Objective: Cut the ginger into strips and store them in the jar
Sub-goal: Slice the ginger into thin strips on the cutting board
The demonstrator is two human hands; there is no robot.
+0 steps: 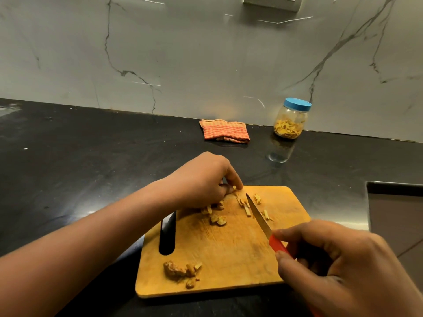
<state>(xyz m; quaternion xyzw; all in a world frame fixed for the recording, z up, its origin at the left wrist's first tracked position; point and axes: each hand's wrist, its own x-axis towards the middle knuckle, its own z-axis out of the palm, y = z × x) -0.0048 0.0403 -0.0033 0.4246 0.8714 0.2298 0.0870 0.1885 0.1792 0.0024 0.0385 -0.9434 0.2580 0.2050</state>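
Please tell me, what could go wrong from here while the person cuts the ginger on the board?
1. The knife tip lies close to the fingers of the left hand, which hold a small ginger piece; a slip could cut them.
2. The jar stands far back by the wall with its lid on, so cut strips could drop onto the counter when carried there.

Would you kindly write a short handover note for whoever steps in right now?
Left hand pinches a ginger piece at the far edge of the board; right hand grips the knife, its blade beside that piece.
Done: a few strips lie by the blade; the jar, lid on, by the wall, holds cut ginger.
Left: cut the slices mid-board and the chunk at the near edge, then jar everything.
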